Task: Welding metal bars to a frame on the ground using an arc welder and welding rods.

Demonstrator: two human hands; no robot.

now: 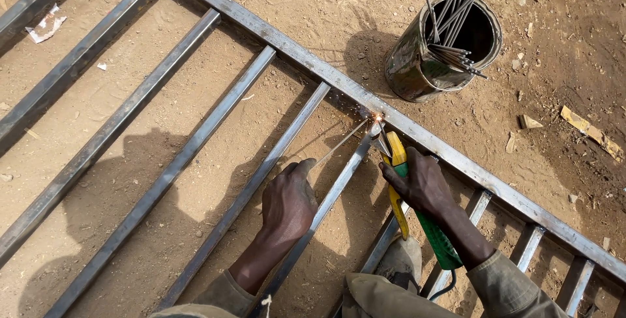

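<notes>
Sandy ground (163, 240) under a steel bar frame (417, 132) running 10 to 4 o'clock, sparks (376, 117) at its joint with one bar. Right hand (420, 184) closed around a green-and-yellow electrode holder (417, 214), its welding rod (342, 143) pointing to the sparks; left hand (289, 202), fingers curled, steadies the rod's lower end. Tin can (443, 47) of spare rods at 1 o'clock, well apart.

Both my hands are bare, no gloves: my left hand (289, 201), my right hand (420, 184). Dusty olive-khaki cloth sleeves (505, 289) bunch at both forearms, a pale thread dangling off the left cuff. One worn grey shoe (399, 262) below.
</notes>
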